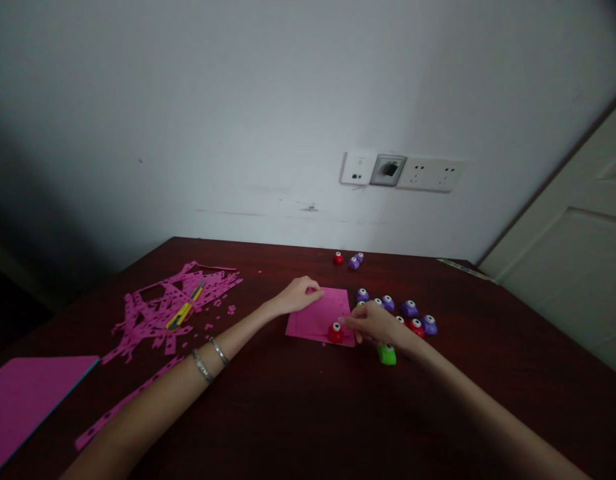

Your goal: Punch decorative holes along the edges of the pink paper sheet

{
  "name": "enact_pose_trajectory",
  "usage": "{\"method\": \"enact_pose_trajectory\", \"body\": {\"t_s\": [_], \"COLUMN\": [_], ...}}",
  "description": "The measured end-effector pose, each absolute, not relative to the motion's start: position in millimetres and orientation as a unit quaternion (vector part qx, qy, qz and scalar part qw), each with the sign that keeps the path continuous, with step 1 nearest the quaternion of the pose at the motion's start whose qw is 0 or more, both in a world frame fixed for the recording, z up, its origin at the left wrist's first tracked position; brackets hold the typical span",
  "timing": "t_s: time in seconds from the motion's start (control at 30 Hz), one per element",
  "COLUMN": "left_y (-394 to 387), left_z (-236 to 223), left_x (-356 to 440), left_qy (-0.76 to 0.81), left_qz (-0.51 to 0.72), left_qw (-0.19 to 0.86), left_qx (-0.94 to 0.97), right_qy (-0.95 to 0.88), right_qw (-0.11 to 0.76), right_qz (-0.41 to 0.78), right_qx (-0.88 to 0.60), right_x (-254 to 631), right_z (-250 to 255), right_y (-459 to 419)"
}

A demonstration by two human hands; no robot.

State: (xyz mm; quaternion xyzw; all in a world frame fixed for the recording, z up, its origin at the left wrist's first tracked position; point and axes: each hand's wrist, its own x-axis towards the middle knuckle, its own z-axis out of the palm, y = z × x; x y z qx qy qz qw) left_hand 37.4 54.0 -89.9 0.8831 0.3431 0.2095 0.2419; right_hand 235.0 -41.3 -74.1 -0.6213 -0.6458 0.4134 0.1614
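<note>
A square sheet of pink paper [318, 313] lies on the dark table in front of me. My left hand [301, 295] is closed at its upper left edge, thumb and fingers pressed together on the paper. A small red craft punch [335, 333] sits at the sheet's lower right corner. Just beside that punch, my right hand [371, 321] has its fingertips pinched low over the paper's right side; what they hold, if anything, is too small to make out. Near the right wrist lies a green craft punch [387, 354], partly covered by the hand.
Several purple punches [409, 308] and red punches [416, 327] stand to the right. Another red punch [339, 258] stands near the wall. On the left, a yellow utility knife [186, 307] rests on pink paper scraps [153, 313], near a larger pink sheet [33, 393].
</note>
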Motion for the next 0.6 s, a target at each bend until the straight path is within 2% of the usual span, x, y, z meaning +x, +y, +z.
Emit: {"method": "enact_pose_trajectory", "body": {"t_s": [0.2,0.43,0.6], "left_y": [49.6,35.2,31.8], "left_z": [-78.9,-72.6,-67.3], "left_x": [44.2,48.7,52.9], "left_qy": [0.345,0.378,0.361], "left_qz": [0.121,0.047,-0.053], "left_qw": [0.430,0.496,0.522], "left_qx": [0.826,0.780,0.771], "right_qy": [-0.643,-0.649,-0.641], "right_qw": [0.107,0.066,0.036], "right_qz": [0.479,0.467,0.467], "right_qx": [-0.588,-0.597,-0.608], "right_x": [238.8,236.7,235.0], "right_z": [-76.0,-78.4,-76.2], "right_y": [-28.1,-22.9,-21.1]}}
